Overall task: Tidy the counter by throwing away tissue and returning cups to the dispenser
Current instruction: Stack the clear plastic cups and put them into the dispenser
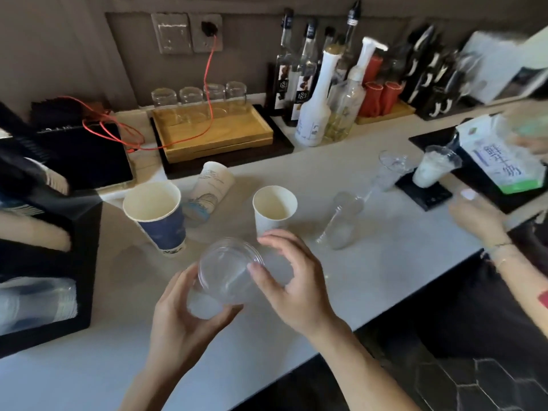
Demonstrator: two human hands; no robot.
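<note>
- Above the counter (370,280), a clear plastic cup (228,274) lay tilted between both hands.
- The left hand (184,315) gripped its base.
- The right hand (293,280) pinched its rim.

Left hand (184,310): forearm entering from the near edge, palm turned right, fingers curled around the lower body of a clear plastic cup (228,271), thumb along its near side. Right hand (290,277): forearm rising from the near right, fingers arched and spread, thumb tip on the rim, fingertips curving over the far side.
</note>
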